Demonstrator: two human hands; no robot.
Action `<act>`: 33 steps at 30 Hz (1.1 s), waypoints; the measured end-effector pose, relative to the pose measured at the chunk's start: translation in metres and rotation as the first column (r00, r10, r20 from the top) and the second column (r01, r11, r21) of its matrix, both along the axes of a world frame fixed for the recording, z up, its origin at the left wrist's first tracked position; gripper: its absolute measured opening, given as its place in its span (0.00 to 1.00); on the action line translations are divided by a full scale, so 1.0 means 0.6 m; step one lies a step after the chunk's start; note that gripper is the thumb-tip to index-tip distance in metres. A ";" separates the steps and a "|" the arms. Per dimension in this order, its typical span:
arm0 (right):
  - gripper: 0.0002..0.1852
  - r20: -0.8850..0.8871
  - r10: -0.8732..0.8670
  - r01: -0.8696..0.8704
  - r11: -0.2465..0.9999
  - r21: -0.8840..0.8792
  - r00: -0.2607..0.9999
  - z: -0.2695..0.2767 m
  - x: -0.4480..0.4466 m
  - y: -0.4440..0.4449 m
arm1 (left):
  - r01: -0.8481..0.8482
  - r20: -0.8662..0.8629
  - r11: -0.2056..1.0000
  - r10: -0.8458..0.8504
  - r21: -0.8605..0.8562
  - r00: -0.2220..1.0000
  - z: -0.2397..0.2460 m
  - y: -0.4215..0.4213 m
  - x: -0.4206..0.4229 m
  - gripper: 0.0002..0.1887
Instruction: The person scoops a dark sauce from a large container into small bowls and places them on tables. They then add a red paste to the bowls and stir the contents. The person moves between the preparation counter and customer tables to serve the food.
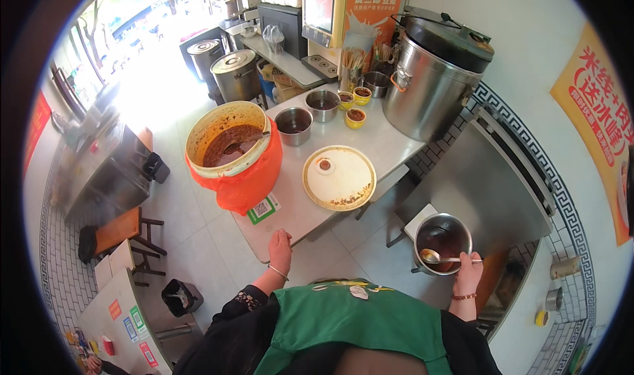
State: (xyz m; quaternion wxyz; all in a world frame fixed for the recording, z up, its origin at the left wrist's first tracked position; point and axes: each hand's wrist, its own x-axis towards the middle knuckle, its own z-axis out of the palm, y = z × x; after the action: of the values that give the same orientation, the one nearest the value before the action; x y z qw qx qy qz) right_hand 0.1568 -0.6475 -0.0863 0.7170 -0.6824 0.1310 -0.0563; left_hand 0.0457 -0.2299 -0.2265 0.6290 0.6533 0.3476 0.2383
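Observation:
My right hand (466, 271) grips the rim of a stainless steel pot (421, 266) together with the handle of a metal spoon (431, 256). Dark red-brown liquid (441, 236) lies in this pot, and the spoon's bowl rests across its mouth. My left hand (281, 251) is by the table's near edge, fingers curled, with nothing visible in it. Beyond it stands a large tub (192, 162) wrapped in a red plastic bag (247, 186). The tub contains reddish chili sauce (218, 149) and a ladle (242, 144). A stained round white lid (342, 177) lies flat beside it.
The table (297, 226) also bears steel pots (293, 127), yellow cups of sauce (355, 119), skewers or chopsticks in a holder (352, 63) and a big lidded steel barrel (421, 92). A stool (418, 219) and steel cabinet (470, 177) are at right. A bin (182, 298) stands lower left.

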 end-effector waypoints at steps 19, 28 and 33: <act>0.11 0.099 0.404 -0.400 0.914 -0.064 0.909 -0.046 0.546 0.302 | 0.299 -0.517 0.563 0.279 0.771 0.809 -0.103 0.058 0.139 0.06; 0.10 0.368 0.561 -0.523 0.827 -0.207 0.741 -0.008 0.690 0.560 | 0.314 -0.575 0.605 0.300 0.731 0.761 -0.099 0.048 0.143 0.04; 0.11 0.509 0.586 -0.425 0.809 -0.406 0.630 -0.032 0.709 0.694 | 0.348 -0.637 0.625 0.321 0.699 0.701 -0.099 0.050 0.144 0.03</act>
State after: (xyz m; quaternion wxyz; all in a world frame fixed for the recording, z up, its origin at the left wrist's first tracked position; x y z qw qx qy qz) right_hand 0.5820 -0.2311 -0.1058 0.6143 -0.7183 -0.3153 -0.0853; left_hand 0.1319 -0.2000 -0.2856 0.0970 0.8993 0.4174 0.0868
